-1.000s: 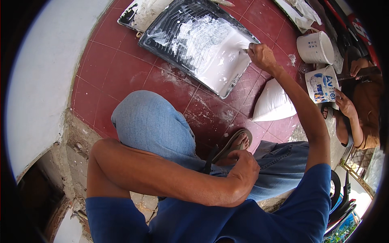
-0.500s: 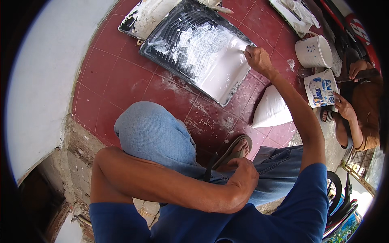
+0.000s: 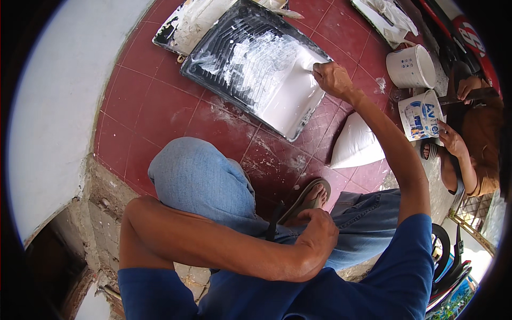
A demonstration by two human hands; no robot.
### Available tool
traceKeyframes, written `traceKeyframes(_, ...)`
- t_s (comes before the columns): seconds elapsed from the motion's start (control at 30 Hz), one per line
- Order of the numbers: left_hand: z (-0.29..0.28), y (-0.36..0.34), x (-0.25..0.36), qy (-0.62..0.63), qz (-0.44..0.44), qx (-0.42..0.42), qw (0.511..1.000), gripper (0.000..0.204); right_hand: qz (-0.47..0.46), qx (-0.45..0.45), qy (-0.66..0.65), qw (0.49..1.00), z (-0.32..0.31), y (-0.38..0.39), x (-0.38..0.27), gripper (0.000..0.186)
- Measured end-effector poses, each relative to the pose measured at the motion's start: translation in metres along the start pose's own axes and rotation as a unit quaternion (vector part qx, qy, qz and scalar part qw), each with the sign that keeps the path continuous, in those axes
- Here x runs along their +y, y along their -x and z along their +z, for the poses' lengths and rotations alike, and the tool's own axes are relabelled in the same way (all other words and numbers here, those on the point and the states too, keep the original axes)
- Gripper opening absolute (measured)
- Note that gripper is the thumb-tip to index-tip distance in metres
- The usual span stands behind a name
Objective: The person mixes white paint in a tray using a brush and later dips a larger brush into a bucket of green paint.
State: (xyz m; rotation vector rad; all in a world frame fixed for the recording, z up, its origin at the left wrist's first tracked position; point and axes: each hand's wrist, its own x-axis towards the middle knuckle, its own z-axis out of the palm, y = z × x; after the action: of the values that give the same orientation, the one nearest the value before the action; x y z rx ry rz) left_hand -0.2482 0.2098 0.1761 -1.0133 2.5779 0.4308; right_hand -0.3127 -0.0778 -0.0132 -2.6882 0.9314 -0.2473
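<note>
A black paint tray (image 3: 200, 69) with a ribbed ramp lies on the red tiles, white paint (image 3: 296, 88) pooled in its well and smeared over the ribs. Over the pool's right side, my right hand (image 3: 336, 81) is closed around something small and thin. Only a short greyish tip of it shows at the paint, so its kind is unclear. My left forearm crosses my body, and my left hand (image 3: 320, 229) rests on my lap. Its fingers are curled in and partly hidden; nothing shows in them.
Behind the tray lies another paint-crusted tray (image 3: 170, 34). A white bag (image 3: 358, 143) sits right of it. Two white buckets (image 3: 410, 66) stand farther right, beside another person's hands (image 3: 453, 141). A white wall (image 3: 58, 106) borders the left; a third tray (image 3: 389, 18) lies far right.
My right hand has moved a little left over the pool of paint, carrying the thin thing with it. My left hand has stayed on my lap.
</note>
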Motion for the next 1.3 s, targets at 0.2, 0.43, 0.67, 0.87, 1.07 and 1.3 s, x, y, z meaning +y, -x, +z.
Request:
traceKeyframes(0.2,0.001,-0.001,0.000,-0.003,0.017,0.004,1.000,0.021,0.061,0.020,0.011,0.998,-0.008,0.002,0.017,0.013)
traceKeyframes(0.43,0.000,0.001,0.001,-0.022,0.009,-0.002,1.000,0.022,-0.002,-0.013,-0.028,1.000,-0.006,-0.001,-0.005,0.013)
traceKeyframes(0.67,0.002,0.000,0.004,-0.023,0.010,0.006,1.000,0.021,-0.092,-0.051,0.049,0.993,0.014,0.021,-0.039,0.008)
traceKeyframes(0.87,0.002,0.002,0.004,-0.022,0.019,-0.015,0.999,0.024,-0.151,-0.150,-0.054,0.975,0.023,0.055,-0.089,0.010)
traceKeyframes(1.07,-0.001,0.006,0.002,-0.005,0.016,-0.002,1.000,0.027,-0.135,-0.233,-0.041,0.962,0.013,0.070,-0.077,0.010)
traceKeyframes(1.3,-0.001,0.006,0.001,-0.005,0.027,0.010,1.000,0.026,-0.019,-0.141,0.000,0.990,-0.010,0.025,-0.021,0.016)
